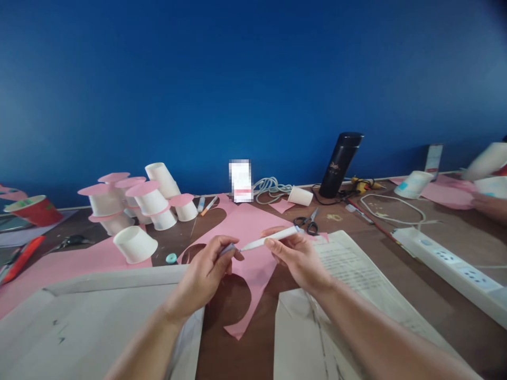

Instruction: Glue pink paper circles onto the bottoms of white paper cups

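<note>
In the middle of the head view my right hand (299, 256) grips a white marker (269, 238) by its barrel, its tip pointing left. My left hand (209, 274) pinches a small purple-grey cap (227, 248) close to that tip; whether cap and tip touch I cannot tell. Beneath both hands lies a pink paper sheet (241, 221) with curved pieces cut out of its edges. A pair of scissors (309, 222) rests behind my right hand. A small turquoise ring-shaped piece (171, 258) is left of my left hand.
White paper cups with pink discs (146, 198) are stacked at left, near a lone paper cup (134, 244). A black flask (341, 164) and a phone-like screen (241, 180) stand at the back. A power strip (455, 266) is at right, near another person's hand (491, 206).
</note>
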Demonstrator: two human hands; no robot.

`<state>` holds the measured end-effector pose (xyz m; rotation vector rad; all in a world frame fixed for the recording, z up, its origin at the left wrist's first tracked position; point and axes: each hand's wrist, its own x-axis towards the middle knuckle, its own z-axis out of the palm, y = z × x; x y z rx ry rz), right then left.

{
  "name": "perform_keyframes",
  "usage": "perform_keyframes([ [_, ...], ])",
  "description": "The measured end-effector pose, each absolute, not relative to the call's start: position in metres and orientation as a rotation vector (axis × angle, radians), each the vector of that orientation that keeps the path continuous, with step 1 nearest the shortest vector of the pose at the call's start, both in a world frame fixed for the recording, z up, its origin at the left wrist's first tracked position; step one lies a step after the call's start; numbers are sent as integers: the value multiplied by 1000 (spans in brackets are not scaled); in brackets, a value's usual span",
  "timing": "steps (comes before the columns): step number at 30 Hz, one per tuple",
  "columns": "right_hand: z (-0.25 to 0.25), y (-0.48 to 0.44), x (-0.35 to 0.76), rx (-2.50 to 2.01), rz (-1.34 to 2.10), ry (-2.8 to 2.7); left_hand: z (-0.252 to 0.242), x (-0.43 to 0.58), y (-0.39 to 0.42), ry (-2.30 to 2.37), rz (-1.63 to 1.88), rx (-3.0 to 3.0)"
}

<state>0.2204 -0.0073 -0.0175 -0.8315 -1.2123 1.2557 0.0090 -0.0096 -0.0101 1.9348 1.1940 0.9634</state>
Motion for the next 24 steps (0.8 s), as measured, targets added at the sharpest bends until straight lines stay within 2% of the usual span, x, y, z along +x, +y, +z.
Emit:
perform_keyframes([
  [5,-16,-5,222,-709,1345,-1101,-10,7,-10,1186,978,1944],
  [12,-10,-4,228,-572,1583,-893,-12,2,-4,1075,1291,2108],
  [24,-10,-6,226,-663,1442,-1050,-13,6,-3,1147,1300,2189],
])
